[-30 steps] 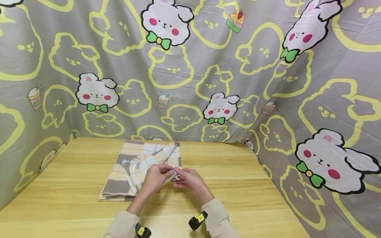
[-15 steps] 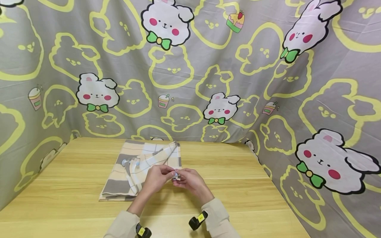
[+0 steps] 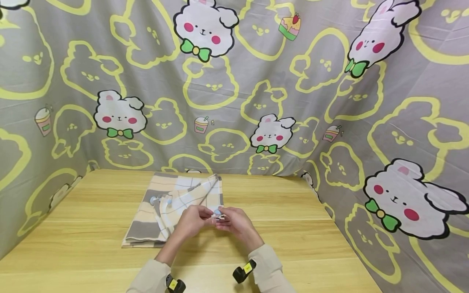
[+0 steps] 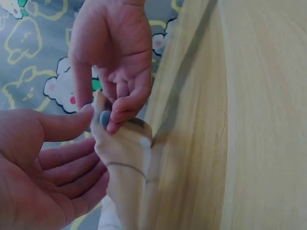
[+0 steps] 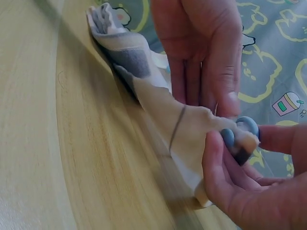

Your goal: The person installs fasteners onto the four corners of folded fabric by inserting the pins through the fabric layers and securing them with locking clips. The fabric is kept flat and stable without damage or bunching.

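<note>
A: Since a second ago, the small blue-grey round snap button [image 3: 218,212] is sitting a touch higher between the fingertips, and both hands are staying almost where they were, just over the near right corner of the folded cloth.

B: So what is each hand doing right now?

A: The right hand [image 3: 236,223] is pinching the button and the cloth corner between thumb and curled forefinger; in the right wrist view the button [image 5: 240,130] is showing at the fingertips. The left hand [image 3: 193,221] is holding its fingers fairly straight, and its thumb tip is touching the same corner, though I cannot tell how firmly it is pressing there.

B: And the cloth itself?

A: The beige, white and grey checked soft cloth [image 3: 172,207] is lying folded on the table, with one corner being lifted up into the hands [image 4: 122,143].

B: How would you handle this step well?

A: I am judging here: keeping the corner taut, lining both snap halves squarely, and squeezing straight through rather than sideways, so the fabric is not bunching.

B: And the surroundings?

A: A pale wooden table [image 3: 293,228] is carrying everything. A grey curtain printed with white bunnies and yellow outlines [image 3: 256,81] is hanging round three sides.
</note>
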### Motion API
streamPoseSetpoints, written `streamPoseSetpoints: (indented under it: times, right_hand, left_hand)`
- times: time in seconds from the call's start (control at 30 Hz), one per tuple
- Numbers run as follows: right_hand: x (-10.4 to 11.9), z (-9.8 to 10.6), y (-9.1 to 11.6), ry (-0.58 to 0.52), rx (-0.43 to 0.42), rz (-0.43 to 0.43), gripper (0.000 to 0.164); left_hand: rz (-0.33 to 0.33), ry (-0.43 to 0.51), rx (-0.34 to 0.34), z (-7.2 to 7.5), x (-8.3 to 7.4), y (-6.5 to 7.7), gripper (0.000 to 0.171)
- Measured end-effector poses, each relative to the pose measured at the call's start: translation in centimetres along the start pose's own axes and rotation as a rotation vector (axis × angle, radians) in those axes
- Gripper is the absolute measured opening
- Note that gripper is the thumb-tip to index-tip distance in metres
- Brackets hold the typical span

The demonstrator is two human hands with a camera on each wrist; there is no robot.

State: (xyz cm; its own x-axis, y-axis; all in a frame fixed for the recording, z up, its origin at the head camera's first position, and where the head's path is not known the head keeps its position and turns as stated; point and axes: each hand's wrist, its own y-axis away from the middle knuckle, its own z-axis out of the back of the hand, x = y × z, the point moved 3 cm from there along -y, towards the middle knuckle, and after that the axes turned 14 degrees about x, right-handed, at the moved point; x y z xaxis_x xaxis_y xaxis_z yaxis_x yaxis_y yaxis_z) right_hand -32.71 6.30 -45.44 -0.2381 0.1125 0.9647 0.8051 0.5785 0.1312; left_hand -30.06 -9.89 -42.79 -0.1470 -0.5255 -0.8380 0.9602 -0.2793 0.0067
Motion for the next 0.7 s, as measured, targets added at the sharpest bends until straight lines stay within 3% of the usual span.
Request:
streamPoseSetpoints:
  times: [0.17, 0.33, 0.7]
  right_hand:
    - [-0.08, 0.05, -0.05, 0.023, 0.003, -0.027, 0.034]
    - [-0.26, 0.08, -0.17, 0.052, 0.012, -0.053, 0.036]
    - [-0.09, 0.13, 0.00, 0.128, 0.029, -0.079, 0.036]
  left_hand:
    - [-0.051, -0.141, 0.001, -0.31, -0.14, 0.20, 0.010]
    - [-0.079, -0.219, -0.014, -0.62, -0.24, 0.31, 0.012]
    - [-0.093, -0.220, -0.049, -0.62, -0.29, 0.22, 0.012]
